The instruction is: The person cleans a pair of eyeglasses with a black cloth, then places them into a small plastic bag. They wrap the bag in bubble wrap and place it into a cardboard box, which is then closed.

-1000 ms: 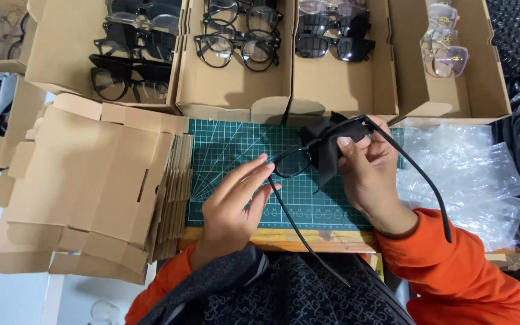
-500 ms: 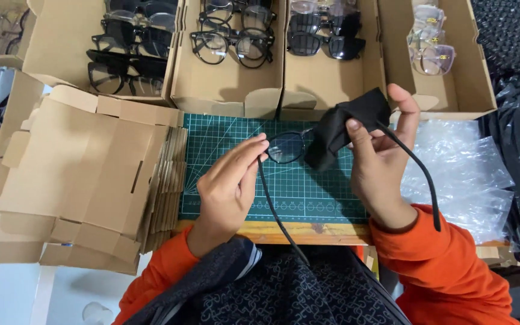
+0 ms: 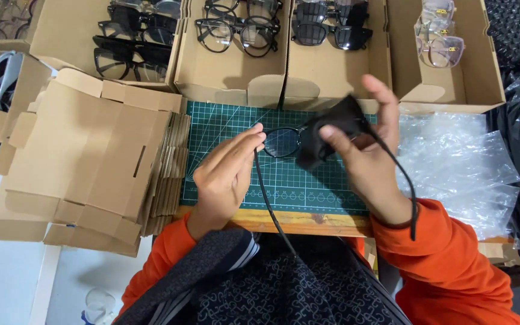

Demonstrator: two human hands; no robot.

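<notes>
Black glasses (image 3: 284,142), black cloth (image 3: 332,129), green gridded mat (image 3: 224,126), orange sleeves (image 3: 446,265)

Left hand (image 3: 227,177) pinching black glasses (image 3: 281,143) at frame corner over green cutting mat (image 3: 224,129). Right hand (image 3: 368,156) pressing black cloth (image 3: 332,129) against other lens. Flat cardboard stack (image 3: 85,162) lying left; boxes of glasses (image 3: 242,30) sitting behind; plastic bags (image 3: 458,168) lying right.

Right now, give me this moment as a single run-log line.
left hand: holds black glasses at the frame | right hand: presses black cloth on one lens | over: green cutting mat
</notes>
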